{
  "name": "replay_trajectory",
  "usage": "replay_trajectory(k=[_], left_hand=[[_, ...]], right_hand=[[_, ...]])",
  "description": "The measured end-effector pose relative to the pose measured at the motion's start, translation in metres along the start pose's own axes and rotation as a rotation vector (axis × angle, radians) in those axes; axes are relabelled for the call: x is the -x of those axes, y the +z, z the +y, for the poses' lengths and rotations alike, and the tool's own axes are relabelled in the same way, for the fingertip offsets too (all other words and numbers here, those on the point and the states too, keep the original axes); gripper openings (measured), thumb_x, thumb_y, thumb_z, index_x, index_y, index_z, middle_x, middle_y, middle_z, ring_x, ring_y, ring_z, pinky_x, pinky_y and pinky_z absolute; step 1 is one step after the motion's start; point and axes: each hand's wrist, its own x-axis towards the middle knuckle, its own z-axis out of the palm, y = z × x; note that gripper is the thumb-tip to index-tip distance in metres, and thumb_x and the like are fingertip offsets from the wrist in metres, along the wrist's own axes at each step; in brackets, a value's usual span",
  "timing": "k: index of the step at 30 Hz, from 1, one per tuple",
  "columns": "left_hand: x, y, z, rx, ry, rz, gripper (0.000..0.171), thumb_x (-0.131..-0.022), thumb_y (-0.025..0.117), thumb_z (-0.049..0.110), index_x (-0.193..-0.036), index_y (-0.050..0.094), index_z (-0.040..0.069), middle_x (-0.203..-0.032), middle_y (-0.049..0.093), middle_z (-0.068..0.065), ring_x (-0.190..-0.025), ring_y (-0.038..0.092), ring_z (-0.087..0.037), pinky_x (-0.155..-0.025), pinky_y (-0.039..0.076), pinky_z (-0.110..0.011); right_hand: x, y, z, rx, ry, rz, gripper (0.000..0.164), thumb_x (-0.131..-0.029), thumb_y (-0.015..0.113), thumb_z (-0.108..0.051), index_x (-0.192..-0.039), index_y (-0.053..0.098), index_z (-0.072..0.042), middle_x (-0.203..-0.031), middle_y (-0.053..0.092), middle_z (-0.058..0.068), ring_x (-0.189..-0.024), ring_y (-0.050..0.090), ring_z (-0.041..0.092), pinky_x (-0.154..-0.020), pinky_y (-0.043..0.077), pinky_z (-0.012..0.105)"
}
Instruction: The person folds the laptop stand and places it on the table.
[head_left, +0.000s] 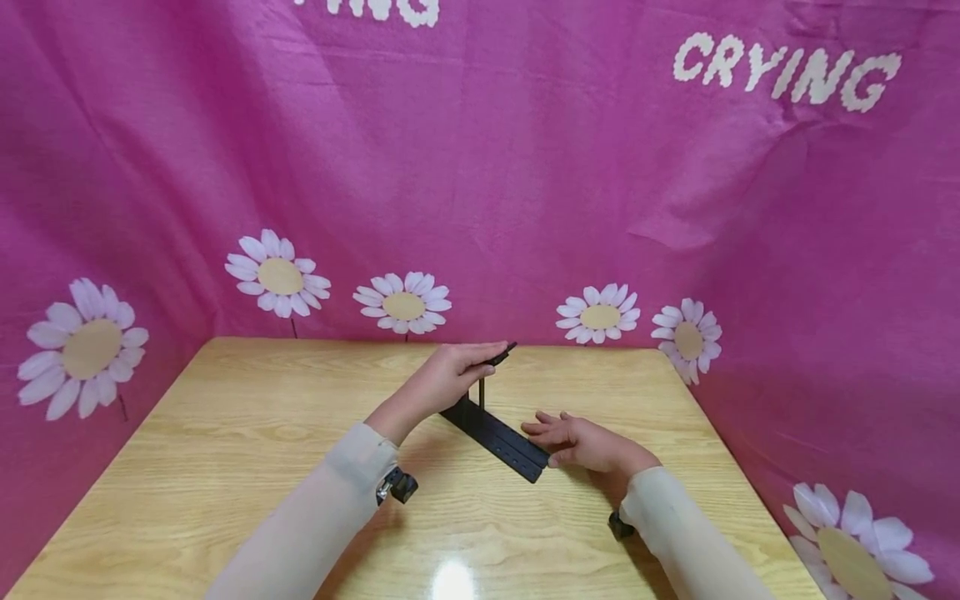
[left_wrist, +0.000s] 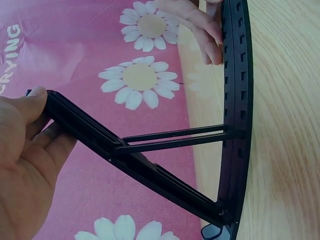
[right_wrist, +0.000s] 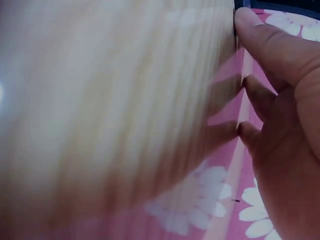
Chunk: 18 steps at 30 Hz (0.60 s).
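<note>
A black folding stand, which looks like a laptop stand, rests with its long slotted base on the table. Its hinged upper arm is raised at an angle, and two thin struts join it to the base. My left hand pinches the free end of that raised arm, thumb on one side and fingers on the other. At the base's near right end is my right hand, its fingers loosely spread and touching the tabletop. In the right wrist view the right thumb touches the dark end of the base.
The stand is on a glossy light wood table. A pink cloth printed with daisies and white lettering hangs behind the table and along its sides. Small black cameras are strapped at both wrists, over pale sleeves.
</note>
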Motion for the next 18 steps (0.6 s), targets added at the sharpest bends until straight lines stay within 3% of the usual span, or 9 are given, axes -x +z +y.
replay_trajectory(k=[3,8,14,18], left_hand=[[0.000,0.001,0.000,-0.004,0.006,-0.003,0.046,-0.102,0.062,0.014,-0.148,0.056,0.019,-0.148,0.057,-0.004,-0.128,0.060,-0.017,-0.101,0.054,-0.034],[0.001,0.002,-0.001,0.012,-0.002,0.011,0.045,-0.102,0.062,0.013,-0.146,0.058,0.021,-0.145,0.060,-0.003,-0.110,0.065,-0.013,-0.082,0.054,-0.029],[0.003,0.002,-0.002,0.010,0.035,0.048,0.040,-0.102,0.063,0.011,-0.141,0.064,0.019,-0.137,0.067,-0.004,-0.124,0.064,-0.018,-0.101,0.055,-0.036],[0.006,0.002,0.000,-0.005,0.037,0.083,0.039,-0.100,0.065,0.009,-0.138,0.067,0.018,-0.134,0.069,-0.004,-0.123,0.065,-0.019,-0.100,0.056,-0.037]], right_hand=[[-0.005,0.000,0.000,0.012,-0.009,0.008,0.051,-0.095,0.070,-0.008,-0.144,0.058,-0.007,-0.160,0.045,0.005,-0.157,0.016,0.036,-0.124,0.000,0.063],[-0.006,0.009,-0.008,0.013,-0.010,0.026,0.052,-0.089,0.076,-0.011,-0.140,0.063,-0.010,-0.155,0.051,0.001,-0.155,0.024,0.033,-0.125,0.004,0.062],[-0.006,0.021,-0.025,0.057,-0.075,0.022,0.044,-0.087,0.079,-0.011,-0.130,0.070,-0.007,-0.148,0.058,0.002,-0.152,0.032,0.033,-0.124,0.010,0.062],[-0.007,0.023,-0.029,0.093,-0.075,0.038,0.047,-0.086,0.080,-0.012,-0.131,0.069,-0.006,-0.150,0.056,0.004,-0.151,0.033,0.032,-0.125,0.011,0.061]])
